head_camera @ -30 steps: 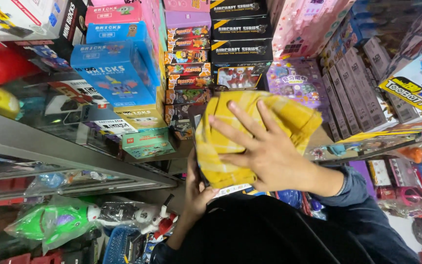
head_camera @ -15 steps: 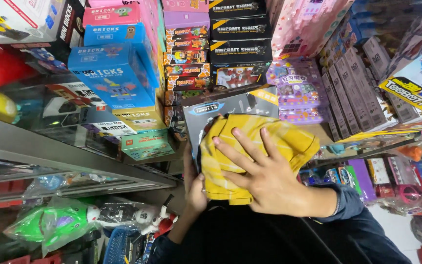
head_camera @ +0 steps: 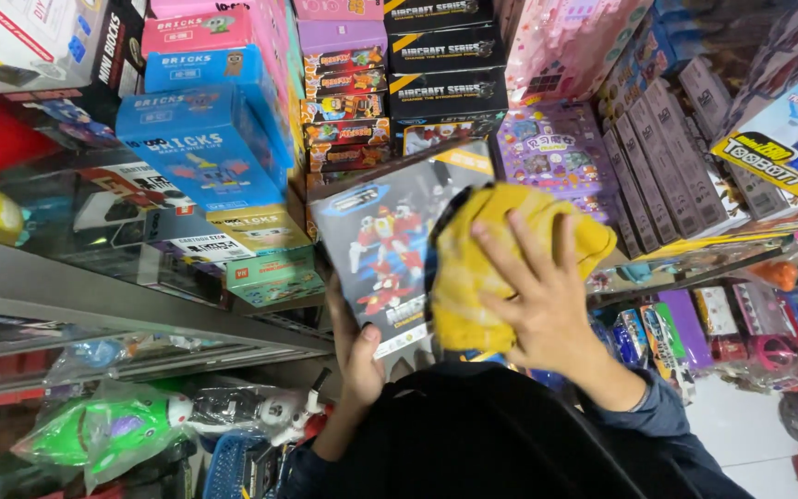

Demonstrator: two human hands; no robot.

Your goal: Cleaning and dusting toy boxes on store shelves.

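Observation:
My left hand [head_camera: 359, 356] grips the lower edge of a grey toy box [head_camera: 383, 251] with a red and white robot pictured on its front. The box is held up, tilted, in front of the shelves. My right hand [head_camera: 539, 298] has its fingers spread over a crumpled yellow cloth [head_camera: 477, 277] and presses it against the right part of the box. The cloth hides that side of the box. A blue sleeve covers my right wrist.
Stacked toy boxes fill the shelves: blue brick sets [head_camera: 198, 152] at left, black aircraft boxes [head_camera: 445, 69] at centre, a purple sticker set [head_camera: 556, 148] and grey boxes [head_camera: 658, 139] at right. A glass shelf with a metal edge [head_camera: 131, 310] runs at left, with a bagged green toy [head_camera: 103, 430] below it.
The yellow cloth, which covered the whole box a second ago, has slid right and down under my right hand, baring the robot picture. My left hand keeps its hold.

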